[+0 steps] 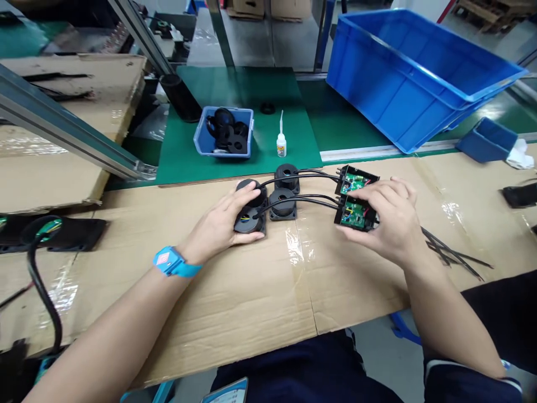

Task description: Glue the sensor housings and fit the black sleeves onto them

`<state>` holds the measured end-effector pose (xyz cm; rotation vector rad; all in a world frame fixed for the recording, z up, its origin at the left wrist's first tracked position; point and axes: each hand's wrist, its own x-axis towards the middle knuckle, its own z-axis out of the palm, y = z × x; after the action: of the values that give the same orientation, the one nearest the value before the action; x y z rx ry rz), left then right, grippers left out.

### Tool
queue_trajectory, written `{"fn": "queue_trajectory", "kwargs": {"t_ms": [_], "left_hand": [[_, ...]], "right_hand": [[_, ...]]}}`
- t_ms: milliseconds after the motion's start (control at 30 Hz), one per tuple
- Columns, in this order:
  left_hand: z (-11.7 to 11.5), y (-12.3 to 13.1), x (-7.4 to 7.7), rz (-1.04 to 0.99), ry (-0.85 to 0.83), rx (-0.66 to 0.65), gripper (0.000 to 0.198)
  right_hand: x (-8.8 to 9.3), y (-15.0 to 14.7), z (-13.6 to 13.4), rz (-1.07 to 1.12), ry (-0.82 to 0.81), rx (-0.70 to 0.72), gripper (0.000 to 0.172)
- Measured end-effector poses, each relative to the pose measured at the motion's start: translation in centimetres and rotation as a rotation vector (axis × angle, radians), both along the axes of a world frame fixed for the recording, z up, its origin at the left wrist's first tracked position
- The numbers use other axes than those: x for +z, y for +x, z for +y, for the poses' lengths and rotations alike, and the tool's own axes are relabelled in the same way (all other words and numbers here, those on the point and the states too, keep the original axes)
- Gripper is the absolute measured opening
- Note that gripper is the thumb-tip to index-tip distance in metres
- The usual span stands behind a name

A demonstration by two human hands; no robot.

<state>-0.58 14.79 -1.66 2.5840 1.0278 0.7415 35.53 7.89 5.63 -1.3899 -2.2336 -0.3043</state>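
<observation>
My left hand (224, 215) is closed around the left side of two black round housings with square bases, the nearer one (248, 220) showing coloured wires inside. Two more black round housings (283, 202) stand just right of them. Black cables (308, 198) run from the housings to two open black cases with green circuit boards, placed one behind the other. My right hand (388, 215) grips the nearer circuit board case (356, 214), thumb at its front edge and fingers over its right end. The farther circuit board case (354, 180) touches it from behind; my fingers partly hide both.
Behind, a small blue bin (224, 154) holds black round parts, beside a white dropper bottle (281, 145) on a green mat (180, 162). A large blue crate (377, 89) stands back right. Loose black cables (455, 254) lie right; a black case (84, 234) lies left.
</observation>
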Motion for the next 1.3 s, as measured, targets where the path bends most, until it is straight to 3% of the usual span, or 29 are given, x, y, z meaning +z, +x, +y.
{"fn": "queue_trajectory", "kwargs": {"t_ms": [167,433,567,733,800,1133,1300], "left_hand": [[2.4,1.2,-0.1,-0.008,-0.074,0.033,0.115],[3.0,1.5,-0.1,-0.048,-0.14,0.014,0.112],[2.7,0.9,-0.5,-0.078,-0.002,-0.004,0.099],[1.5,0.2,0.8,-0.08,0.264,-0.06,0.045],[1.1,0.2,1.5,-0.061,0.301,-0.105,0.033],[0.6,0.7,1.5,0.003,0.174,-0.072,0.025],[0.3,1.2,1.6,0.037,0.202,-0.054,0.026]], "right_hand": [[-0.9,1.4,2.6,0.036,-0.029,-0.025,0.045],[-3.3,2.9,4.1,0.026,-0.165,-0.021,0.05],[-3.8,3.1,4.2,0.049,-0.224,-0.007,0.055],[-3.9,3.1,3.9,0.067,-0.273,-0.018,0.064],[-3.9,3.1,3.7,0.053,-0.277,-0.029,0.068],[-2.3,2.5,2.9,0.108,-0.171,-0.056,0.071],[-1.9,2.1,2.3,0.201,-0.14,-0.038,0.06]]}}
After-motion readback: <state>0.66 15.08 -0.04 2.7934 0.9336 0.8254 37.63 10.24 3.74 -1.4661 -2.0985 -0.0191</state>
